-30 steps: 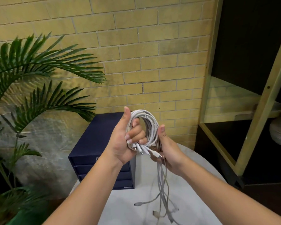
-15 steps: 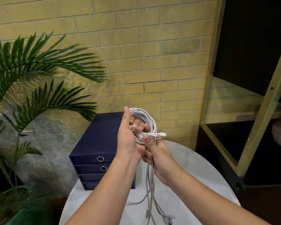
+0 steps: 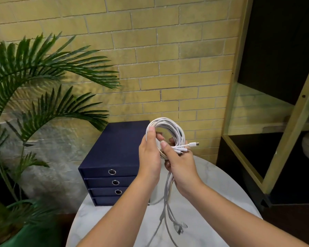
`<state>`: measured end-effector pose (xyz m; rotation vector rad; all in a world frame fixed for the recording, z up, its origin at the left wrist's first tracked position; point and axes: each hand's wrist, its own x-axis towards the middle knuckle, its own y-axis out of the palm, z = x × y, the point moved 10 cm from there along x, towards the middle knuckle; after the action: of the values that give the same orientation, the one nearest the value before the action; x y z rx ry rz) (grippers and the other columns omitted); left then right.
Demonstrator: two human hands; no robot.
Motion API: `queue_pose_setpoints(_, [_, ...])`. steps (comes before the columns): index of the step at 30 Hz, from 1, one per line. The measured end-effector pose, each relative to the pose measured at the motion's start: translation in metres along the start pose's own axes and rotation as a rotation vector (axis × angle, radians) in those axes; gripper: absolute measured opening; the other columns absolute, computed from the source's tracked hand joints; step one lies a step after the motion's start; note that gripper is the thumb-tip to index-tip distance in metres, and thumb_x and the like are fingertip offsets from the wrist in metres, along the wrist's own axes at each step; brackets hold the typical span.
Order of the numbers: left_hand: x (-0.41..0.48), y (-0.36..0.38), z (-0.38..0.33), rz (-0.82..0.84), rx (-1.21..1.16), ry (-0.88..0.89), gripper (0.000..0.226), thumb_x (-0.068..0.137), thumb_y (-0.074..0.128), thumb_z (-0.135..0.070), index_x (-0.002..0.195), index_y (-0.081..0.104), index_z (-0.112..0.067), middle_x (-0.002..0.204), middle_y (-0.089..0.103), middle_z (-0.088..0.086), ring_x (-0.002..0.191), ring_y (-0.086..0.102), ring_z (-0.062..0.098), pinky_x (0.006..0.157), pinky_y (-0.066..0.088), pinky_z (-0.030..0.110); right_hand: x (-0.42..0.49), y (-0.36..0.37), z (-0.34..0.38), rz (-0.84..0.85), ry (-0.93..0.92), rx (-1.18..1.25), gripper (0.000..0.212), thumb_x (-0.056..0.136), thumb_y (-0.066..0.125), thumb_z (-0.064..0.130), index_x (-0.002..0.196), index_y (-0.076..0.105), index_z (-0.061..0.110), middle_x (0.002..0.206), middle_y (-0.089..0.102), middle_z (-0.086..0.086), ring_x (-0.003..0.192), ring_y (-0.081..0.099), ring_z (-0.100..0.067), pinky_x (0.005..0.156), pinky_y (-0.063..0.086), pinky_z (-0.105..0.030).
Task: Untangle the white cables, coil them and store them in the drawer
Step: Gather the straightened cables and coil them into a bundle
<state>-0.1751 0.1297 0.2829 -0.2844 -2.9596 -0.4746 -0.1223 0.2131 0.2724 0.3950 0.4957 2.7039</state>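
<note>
I hold the bundle of white cables [image 3: 169, 126] up in front of me with both hands, above the near edge of the round white marble desk [image 3: 225, 191]. My left hand [image 3: 149, 157] grips the left side of the coil, thumb pressed on the outside of the loops and the other fingers [image 3: 160, 137] curled through the middle. My right hand [image 3: 181, 168] pinches the lower right side, thumb on top and fingers wrapped underneath.

The cables are thin, smooth and round, wound into several loose overlapping loops of uneven size. A short white plug with a metal tip [image 3: 193, 144] sticks out to the right past my right fingers, with another plug end just beneath it. Any marking on the plugs is too small to read. Uncoiled greyish-white tails [image 3: 166, 196] hang down from between my hands, and their connector ends [image 3: 179, 228] lie on the desk.

The dark navy box of four drawers [image 3: 118, 145] sits on the desk to the left of my hands, all drawers pushed in, with silver ring pulls showing on three. A green palm plant [image 3: 43, 72] stands to the left, a yellow brick wall [image 3: 168, 50] behind, and a gold-framed shelf unit [image 3: 291, 125] to the right.
</note>
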Motion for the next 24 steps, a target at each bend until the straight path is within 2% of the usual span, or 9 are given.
queue_pose_setpoints(3, [-0.001, -0.002, 0.003, 0.036, 0.065, -0.015, 0.038, 0.098, 0.042, -0.048, 0.09, 0.065, -0.018, 0.088, 0.07, 0.003, 0.085, 0.067, 0.016, 0.09, 0.051, 0.043, 0.002, -0.001, 0.009, 0.055, -0.044, -0.01, 0.017, 0.089, 0.06, 0.003, 0.104, 0.068, 0.004, 0.068, 0.068, 0.012, 0.054, 0.058, 0.003, 0.047, 0.039, -0.006])
queue_pose_setpoints(5, [-0.001, -0.002, 0.006, 0.122, 0.148, -0.017, 0.039, 0.098, 0.043, -0.045, 0.095, 0.066, -0.014, 0.094, 0.072, 0.008, 0.089, 0.067, 0.016, 0.09, 0.051, 0.039, 0.006, -0.006, 0.017, 0.082, -0.078, -0.067, 0.018, 0.088, 0.061, 0.002, 0.105, 0.065, -0.002, 0.06, 0.064, 0.012, 0.046, 0.053, 0.002, 0.045, 0.037, -0.006])
queue_pose_setpoints(8, [-0.001, 0.0, 0.009, 0.301, 0.27, -0.077, 0.028, 0.095, 0.055, -0.034, 0.11, 0.064, -0.013, 0.106, 0.072, 0.009, 0.101, 0.068, 0.02, 0.094, 0.052, 0.039, 0.012, -0.014, 0.024, 0.16, -0.068, -0.231, 0.015, 0.086, 0.065, 0.006, 0.099, 0.058, 0.003, 0.05, 0.052, 0.012, 0.039, 0.037, 0.001, 0.039, 0.029, -0.012])
queue_pose_setpoints(11, [0.004, 0.0, 0.009, 0.445, 0.456, -0.126, 0.022, 0.09, 0.064, -0.027, 0.111, 0.064, -0.018, 0.11, 0.07, 0.009, 0.104, 0.066, 0.023, 0.096, 0.051, 0.041, 0.013, -0.014, 0.03, 0.327, -0.036, -0.424, 0.016, 0.087, 0.062, -0.002, 0.096, 0.055, 0.01, 0.047, 0.054, 0.018, 0.042, 0.048, 0.004, 0.043, 0.035, -0.007])
queue_pose_setpoints(15, [0.002, 0.011, 0.005, 0.686, 0.72, -0.132, 0.016, 0.086, 0.071, -0.027, 0.102, 0.068, -0.024, 0.096, 0.072, -0.001, 0.089, 0.066, 0.008, 0.087, 0.052, 0.032, 0.01, -0.009, 0.031, 0.564, 0.018, -0.668, 0.03, 0.085, 0.066, 0.0, 0.11, 0.058, 0.015, 0.073, 0.066, 0.022, 0.069, 0.057, 0.008, 0.066, 0.042, -0.008])
queue_pose_setpoints(18, [0.005, 0.02, 0.001, 0.799, 0.966, -0.079, 0.025, 0.078, 0.076, -0.04, 0.092, 0.068, -0.021, 0.087, 0.07, -0.002, 0.077, 0.062, 0.006, 0.079, 0.051, 0.034, 0.008, -0.004, 0.03, 0.697, 0.045, -0.831, 0.027, 0.085, 0.067, 0.005, 0.104, 0.059, 0.021, 0.072, 0.06, 0.02, 0.068, 0.051, 0.001, 0.067, 0.042, -0.014])
queue_pose_setpoints(20, [0.003, 0.026, 0.002, 0.875, 1.112, -0.064, 0.026, 0.077, 0.075, -0.045, 0.085, 0.067, -0.022, 0.076, 0.066, -0.009, 0.069, 0.058, 0.004, 0.071, 0.047, 0.029, 0.008, 0.0, 0.033, 0.768, 0.042, -0.877, 0.026, 0.084, 0.068, 0.005, 0.097, 0.059, 0.026, 0.071, 0.057, 0.02, 0.068, 0.048, -0.001, 0.066, 0.041, -0.015])
queue_pose_setpoints(24, [0.002, 0.034, -0.004, 0.902, 1.168, -0.015, 0.033, 0.075, 0.076, -0.047, 0.085, 0.066, -0.017, 0.069, 0.064, -0.011, 0.062, 0.055, 0.003, 0.065, 0.043, 0.024, 0.008, 0.002, 0.036, 0.826, 0.049, -0.947, 0.026, 0.082, 0.073, 0.012, 0.101, 0.059, 0.023, 0.074, 0.058, 0.021, 0.071, 0.05, 0.002, 0.069, 0.04, -0.015])
